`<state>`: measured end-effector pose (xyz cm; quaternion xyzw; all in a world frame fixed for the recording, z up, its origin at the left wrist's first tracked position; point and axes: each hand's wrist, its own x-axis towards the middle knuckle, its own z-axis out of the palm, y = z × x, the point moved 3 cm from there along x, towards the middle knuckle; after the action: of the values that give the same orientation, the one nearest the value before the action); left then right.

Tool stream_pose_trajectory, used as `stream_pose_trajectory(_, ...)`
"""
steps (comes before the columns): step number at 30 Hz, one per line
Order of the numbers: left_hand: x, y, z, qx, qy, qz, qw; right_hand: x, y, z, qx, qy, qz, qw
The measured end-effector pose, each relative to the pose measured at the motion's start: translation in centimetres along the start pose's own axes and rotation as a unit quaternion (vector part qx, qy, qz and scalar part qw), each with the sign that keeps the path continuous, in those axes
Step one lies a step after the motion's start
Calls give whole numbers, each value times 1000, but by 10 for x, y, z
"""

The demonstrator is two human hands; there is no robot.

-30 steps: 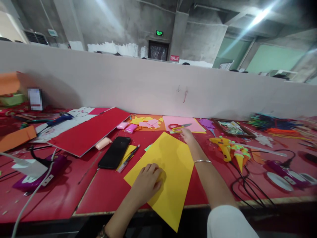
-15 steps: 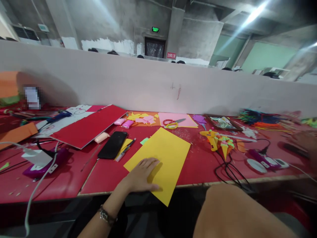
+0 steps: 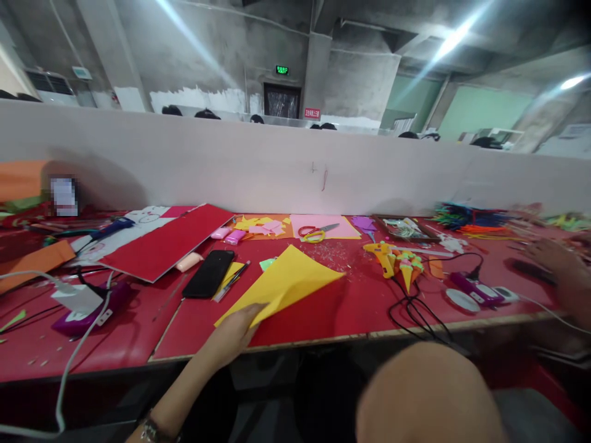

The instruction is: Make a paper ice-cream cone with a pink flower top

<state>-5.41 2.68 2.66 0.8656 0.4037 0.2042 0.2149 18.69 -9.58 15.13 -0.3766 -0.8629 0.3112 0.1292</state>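
My left hand [image 3: 234, 333] is closed on the near left edge of a sheet of yellow paper [image 3: 284, 271]. The sheet is lifted and curls up along its near side, its far part resting by the red table top. A bare rounded part of a limb [image 3: 425, 400] fills the bottom right, blurred; my right hand is out of the picture. Left of the sheet lie a black phone [image 3: 209, 274] and a pen [image 3: 233, 281]. Behind the sheet, scissors [image 3: 314, 234] with red and yellow handles rest on pink paper [image 3: 298, 223].
A yellow glue gun [image 3: 382, 255] and small cone-shaped pieces [image 3: 407, 266] lie to the right, with black cables. Purple power strips [image 3: 480, 289] stand on both sides. A red board [image 3: 168, 243] leans at left. Another person's hand [image 3: 547, 253] reaches in at far right.
My left hand has gone from lying flat on the yellow paper to gripping its near edge. The near corner has come up and folded over. The whole view has shifted slightly.
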Motion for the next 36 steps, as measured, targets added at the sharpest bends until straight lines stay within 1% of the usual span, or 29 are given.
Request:
stream_pose_trajectory(1,1,-2,-5,-31,36,-23,999,7,6,1,13,4,-12,1000)
stream_pose_trajectory(2,2,-2,-11,-65,69,-35,995,17,14,3,56,36,-22,998)
stream_pose_trajectory(3,3,1,-16,-100,98,-38,989,27,28,4,99,128,5,987)
stream_pose_trajectory(4,4,4,-21,-131,126,-42,982,37,45,6,123,250,45,959)
stream_pose_trajectory(5,4,9,-27,-157,158,-56,973,46,61,9,137,350,86,923)
stream_pose_trajectory(6,4,13,-33,-178,190,-70,963,57,76,15,154,402,111,896)
stream_pose_trajectory(7,3,19,-40,-201,221,-80,951,69,88,22,188,413,118,883)
stream_pose_trajectory(8,4,24,-46,-229,238,-84,940,81,96,28,231,399,106,881)
stream_pose_trajectory(9,5,29,-51,-254,245,-89,932,93,101,31,266,390,79,878)
stream_pose_trajectory(11,9,36,-60,-286,249,-89,921,113,100,32,331,352,8,875)
stream_pose_trajectory(12,13,38,-64,-299,245,-85,918,121,97,32,377,323,-27,868)
stream_pose_trajectory(13,19,38,-66,-311,229,-85,919,128,93,31,423,297,-57,854)
stream_pose_trajectory(15,32,34,-67,-334,194,-94,917,139,87,30,491,265,-83,826)
stream_pose_trajectory(17,45,26,-65,-352,180,-92,914,146,87,30,523,274,-74,804)
stream_pose_trajectory(20,64,14,-58,-352,183,-76,915,150,96,35,545,314,-44,776)
stream_pose_trajectory(24,79,0,-49,-379,227,-81,893,144,114,39,567,365,-4,738)
stream_pose_trajectory(26,83,-7,-45,-403,246,-95,877,140,120,38,574,377,10,727)
stream_pose_trajectory(28,86,-14,-41,-438,237,-120,859,136,125,37,578,373,27,725)
stream_pose_trajectory(31,88,-18,-34,-479,189,-148,844,135,128,38,576,367,63,728)
stream_pose_trajectory(33,86,-15,-32,-482,169,-136,849,137,127,40,565,369,81,734)
stream_pose_trajectory(36,80,-9,-33,-436,180,-108,875,141,123,43,530,381,87,753)
